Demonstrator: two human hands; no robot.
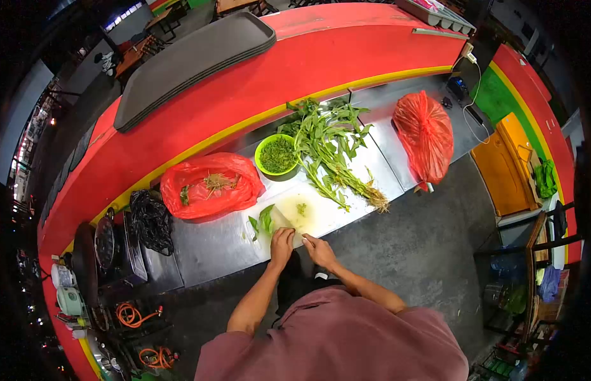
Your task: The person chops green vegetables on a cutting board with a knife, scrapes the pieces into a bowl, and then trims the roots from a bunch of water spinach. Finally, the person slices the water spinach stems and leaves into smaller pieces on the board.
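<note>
My right hand [319, 249] is closed around the handle of a knife, whose blade [285, 220] slants away to the upper left over a pale cutting board [314, 213]. Close beside it, my left hand [282, 246] has its fingers curled together at the near edge of the board. Green leaves [265, 218] lie just beyond that hand, left of the blade; their stems seem to run under my fingers, but the grip is hidden. Chopped greens [301, 208] sit on the board to the right of the blade. A lime-green bowl [258, 166] holds more finely chopped greens.
A heap of leafy stalks [333, 146] with roots lies behind the board. An open red plastic bag [200, 166] with root trimmings stands left, a tied red bag [424, 136] right. A black bag [150, 219] is farther left. Dark trays [197, 63] rest on the red ledge.
</note>
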